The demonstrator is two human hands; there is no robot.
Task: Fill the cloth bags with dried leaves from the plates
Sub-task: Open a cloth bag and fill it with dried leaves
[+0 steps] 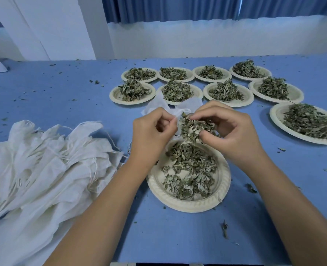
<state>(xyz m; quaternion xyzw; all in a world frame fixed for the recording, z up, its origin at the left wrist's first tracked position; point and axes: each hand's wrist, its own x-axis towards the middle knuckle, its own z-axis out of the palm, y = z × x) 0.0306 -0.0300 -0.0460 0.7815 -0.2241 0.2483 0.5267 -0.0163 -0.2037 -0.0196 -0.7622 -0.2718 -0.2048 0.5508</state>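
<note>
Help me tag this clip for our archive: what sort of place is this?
Probably a small hand-packing workroom: a long blue-covered table, rows of paper plates heaped with dried leaves, and a pile of flat, empty-looking cloth bags waiting beside them.

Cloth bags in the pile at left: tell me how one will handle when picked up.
Probably floppy: the cloth bags lie crumpled and draped over each other. Likely light, being thin and empty. Their loose drawstrings may snag neighbouring bags.
</note>
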